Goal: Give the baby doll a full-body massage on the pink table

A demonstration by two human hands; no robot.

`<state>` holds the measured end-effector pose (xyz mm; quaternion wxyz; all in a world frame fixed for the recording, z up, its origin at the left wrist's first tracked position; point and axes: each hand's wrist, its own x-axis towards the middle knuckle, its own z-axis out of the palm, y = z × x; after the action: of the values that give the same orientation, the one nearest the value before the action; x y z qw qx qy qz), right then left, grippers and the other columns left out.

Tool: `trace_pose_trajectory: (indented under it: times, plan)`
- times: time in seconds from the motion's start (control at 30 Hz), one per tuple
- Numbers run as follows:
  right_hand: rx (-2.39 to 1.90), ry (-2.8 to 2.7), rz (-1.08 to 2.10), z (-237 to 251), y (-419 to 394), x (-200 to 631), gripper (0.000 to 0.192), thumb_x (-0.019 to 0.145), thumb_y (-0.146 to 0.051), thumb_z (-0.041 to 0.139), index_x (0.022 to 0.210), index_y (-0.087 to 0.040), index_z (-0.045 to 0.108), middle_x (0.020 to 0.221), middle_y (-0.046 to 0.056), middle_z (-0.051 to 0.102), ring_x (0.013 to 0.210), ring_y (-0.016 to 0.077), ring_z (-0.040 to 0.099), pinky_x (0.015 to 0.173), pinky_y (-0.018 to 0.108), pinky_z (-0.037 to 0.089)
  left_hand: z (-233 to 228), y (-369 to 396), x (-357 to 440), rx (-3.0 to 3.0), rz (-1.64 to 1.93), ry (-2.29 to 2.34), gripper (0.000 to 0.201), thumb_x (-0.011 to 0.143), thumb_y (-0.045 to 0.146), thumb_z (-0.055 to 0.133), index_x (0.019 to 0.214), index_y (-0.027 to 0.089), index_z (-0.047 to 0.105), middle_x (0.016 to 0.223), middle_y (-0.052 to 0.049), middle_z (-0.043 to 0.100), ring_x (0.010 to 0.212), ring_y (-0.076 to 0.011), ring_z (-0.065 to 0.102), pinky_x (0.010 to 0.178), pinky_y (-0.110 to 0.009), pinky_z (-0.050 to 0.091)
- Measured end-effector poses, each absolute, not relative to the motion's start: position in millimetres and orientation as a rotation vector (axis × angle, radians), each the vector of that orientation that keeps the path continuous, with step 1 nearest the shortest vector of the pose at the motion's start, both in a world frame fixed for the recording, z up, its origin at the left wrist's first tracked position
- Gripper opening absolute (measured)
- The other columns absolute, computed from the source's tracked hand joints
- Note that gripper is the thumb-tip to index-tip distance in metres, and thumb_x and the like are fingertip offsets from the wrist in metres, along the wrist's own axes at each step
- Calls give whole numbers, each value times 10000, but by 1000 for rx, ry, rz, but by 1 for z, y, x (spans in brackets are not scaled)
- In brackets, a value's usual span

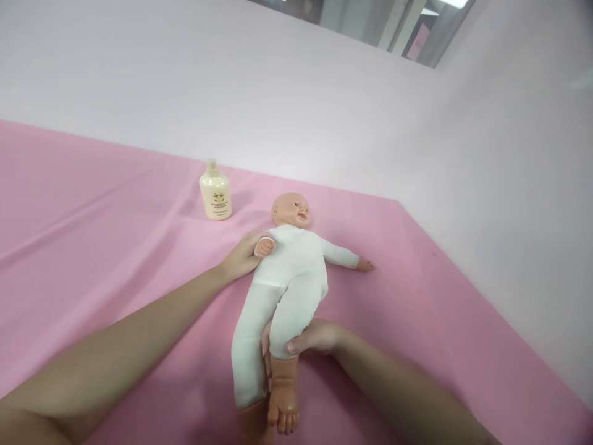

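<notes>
A baby doll (296,253) in a white top and white trousers lies on its back on a pink cloth (115,247), its head turned to the right. My left hand (244,253) is closed around the doll's arm on the left side, near its small fist; most of my fingers are hidden behind it. Lower down, my right hand (319,337) grips the doll's leg just above the ankle. Its thumb lies across the front of the leg and its fingers wrap behind, showing between the two legs. The doll's other arm stretches out to the right on the cloth.
A cream-coloured lotion bottle (215,194) with a dark printed label stands upright left of the doll's head. The cloth-covered surface meets a pale wall (231,93) at the back and right. High on that wall is a window (361,25).
</notes>
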<state>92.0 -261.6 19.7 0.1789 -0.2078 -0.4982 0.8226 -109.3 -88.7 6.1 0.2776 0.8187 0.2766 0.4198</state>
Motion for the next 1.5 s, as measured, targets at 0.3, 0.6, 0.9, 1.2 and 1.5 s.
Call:
trace_pose_trajectory:
  times: [0.3, 0.6, 0.9, 1.2, 1.5]
  plan:
    - [-602, -1407, 2330, 22, -262, 92, 680, 700, -665, 874, 1052, -112, 693, 1000, 104, 745, 1088, 262, 693, 1019, 390, 503, 4, -88, -109, 2203, 1145, 734, 231, 890, 299, 653, 1096, 206, 700, 1155, -81, 769, 1088, -275, 719, 999, -414, 568]
    - [-571, -1463, 2290, 15, -260, 93, 701, 727, -688, 854, 1066, -94, 700, 1025, 135, 742, 1112, 278, 682, 1019, 373, 503, 3, -87, -109, 2207, 1125, 759, 237, 882, 304, 666, 1095, 209, 703, 1164, -79, 768, 1092, -275, 719, 1007, -407, 567]
    - [-608, -1429, 2318, 22, -261, 92, 696, 697, -671, 878, 1062, -107, 699, 1007, 111, 751, 1060, 255, 694, 1011, 380, 501, 6, -89, -109, 2205, 1120, 752, 222, 895, 314, 657, 1082, 203, 701, 1144, -74, 765, 1080, -268, 710, 988, -400, 567]
    - [-585, -1380, 2341, 21, -261, 92, 662, 693, -629, 900, 1058, -108, 715, 992, 96, 755, 1015, 235, 700, 1003, 368, 496, 4, -88, -109, 2211, 1122, 753, 224, 897, 305, 652, 1091, 207, 704, 1156, -74, 766, 1083, -269, 716, 992, -404, 568]
    - [-585, -1373, 2339, 23, -262, 92, 652, 697, -627, 894, 1061, -113, 725, 993, 96, 754, 997, 223, 684, 984, 359, 499, 2, -87, -109, 2216, 1136, 725, 208, 902, 304, 661, 1080, 204, 702, 1141, -70, 764, 1063, -264, 717, 971, -394, 570]
